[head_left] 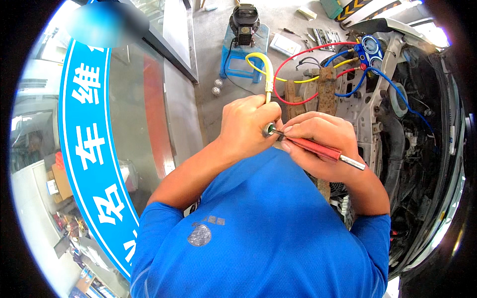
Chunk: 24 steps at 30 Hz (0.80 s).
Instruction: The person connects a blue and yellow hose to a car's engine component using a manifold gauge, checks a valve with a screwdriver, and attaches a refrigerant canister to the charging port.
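My left hand [248,124] is closed round the end of a yellow hose [269,74], whose open metal fitting [270,129] faces right out of my fist. My right hand [323,144] holds a slim tool with a red grip [318,149] and a silver rear end [352,162]. The tool's thin dark tip is at the fitting's opening; whether it is inside I cannot tell. My fingertips on both hands are close together there, above my blue shirt.
A gauge manifold [368,49] with coloured hoses rests on the car's exposed front [397,124] at right. A black pump [244,25] stands on a blue stool [259,49]; tools [325,38] and two small cans [216,85] lie beyond. A glass panel with a blue sign [69,109] is at left.
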Tool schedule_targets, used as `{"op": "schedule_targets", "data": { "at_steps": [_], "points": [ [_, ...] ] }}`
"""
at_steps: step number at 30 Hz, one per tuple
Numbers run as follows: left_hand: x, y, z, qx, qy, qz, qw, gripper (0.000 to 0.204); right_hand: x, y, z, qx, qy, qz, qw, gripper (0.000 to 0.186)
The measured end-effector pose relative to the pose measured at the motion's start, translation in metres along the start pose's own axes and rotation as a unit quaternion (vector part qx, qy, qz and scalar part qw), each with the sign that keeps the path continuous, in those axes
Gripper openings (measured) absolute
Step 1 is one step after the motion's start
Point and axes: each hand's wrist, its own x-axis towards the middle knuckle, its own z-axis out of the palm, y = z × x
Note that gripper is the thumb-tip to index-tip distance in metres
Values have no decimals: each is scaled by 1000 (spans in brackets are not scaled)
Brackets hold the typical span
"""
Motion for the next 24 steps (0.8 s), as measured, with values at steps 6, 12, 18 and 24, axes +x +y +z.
{"op": "schedule_targets", "data": {
  "at_steps": [6, 12, 18, 24],
  "points": [
    [-1, 2, 1, -14, -9, -12, 1000, 23, -2, 3, 5, -9, -1, -4, 1000, 14],
    [-7, -2, 9, -25, -23, -48, 998, 20, -8, 14, 10, 26, 5, 17, 1000, 15],
    [-4, -27, 35, -44, -65, -119, 990, 17, -26, 6, -30, 134, 78, -24, 988, 21],
    [4, -16, 70, -137, -72, -239, 959, 20, -127, 45, -15, 149, 111, 277, 943, 14]
  ]
}}
